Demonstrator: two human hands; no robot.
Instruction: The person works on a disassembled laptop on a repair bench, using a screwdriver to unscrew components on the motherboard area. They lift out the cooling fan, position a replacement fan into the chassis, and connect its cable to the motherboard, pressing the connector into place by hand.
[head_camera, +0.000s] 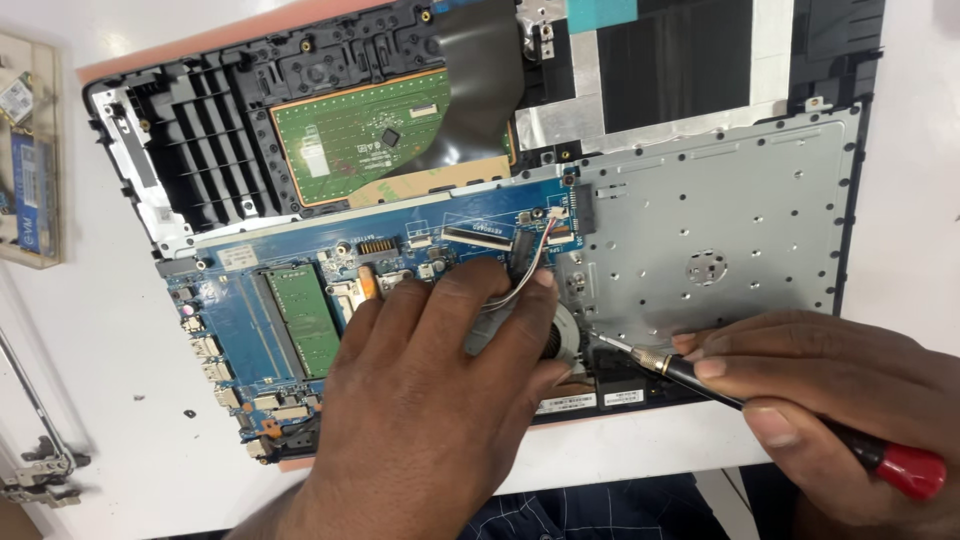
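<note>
the left hand lay open and flat on the cooling fan, fingertip on thin wires. the right hand was closed around a screwdriver, tip just beside the fan.

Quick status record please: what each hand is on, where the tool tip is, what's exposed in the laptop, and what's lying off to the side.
left hand: flat on the blue board, fingertips on a wire bundle beside the fan
right hand: holds a screwdriver, red-ended handle
tool tip: at the fan's right edge, by the grey metal plate
exposed: green memory stick, green touchpad board
side: clear tray at left, hinge at lower left
surface: white table
</note>
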